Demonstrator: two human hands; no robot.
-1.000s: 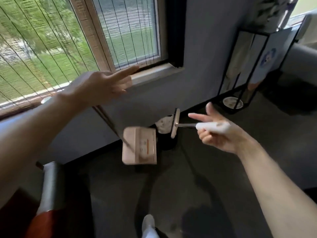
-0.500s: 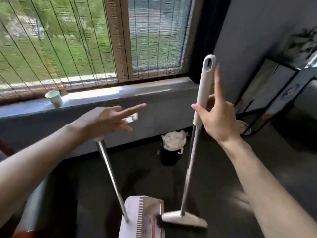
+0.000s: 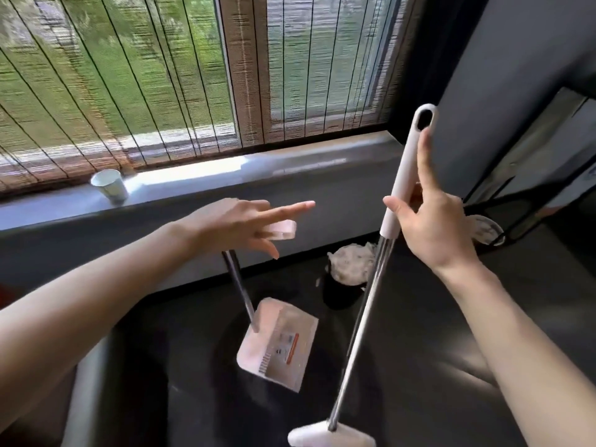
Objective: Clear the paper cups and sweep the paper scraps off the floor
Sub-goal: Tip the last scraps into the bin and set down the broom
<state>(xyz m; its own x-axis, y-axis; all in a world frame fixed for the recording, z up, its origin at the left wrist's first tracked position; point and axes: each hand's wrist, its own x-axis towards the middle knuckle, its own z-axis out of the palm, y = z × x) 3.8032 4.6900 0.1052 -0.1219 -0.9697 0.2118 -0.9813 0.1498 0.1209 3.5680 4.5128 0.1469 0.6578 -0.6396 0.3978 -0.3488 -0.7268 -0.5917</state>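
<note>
While the left hand [image 3: 232,227] is holding the dustpan [image 3: 277,343] by its handle, forefinger pointing straight out, the right hand [image 3: 429,227] is gripping the broom [image 3: 363,317] upright, thumb and fingers curling round it, forefinger lying along it. A cup [image 3: 109,188] is standing on the sill [image 3: 290,169], and scraps [image 3: 351,262] are filling a bin [image 3: 338,293] below
</note>
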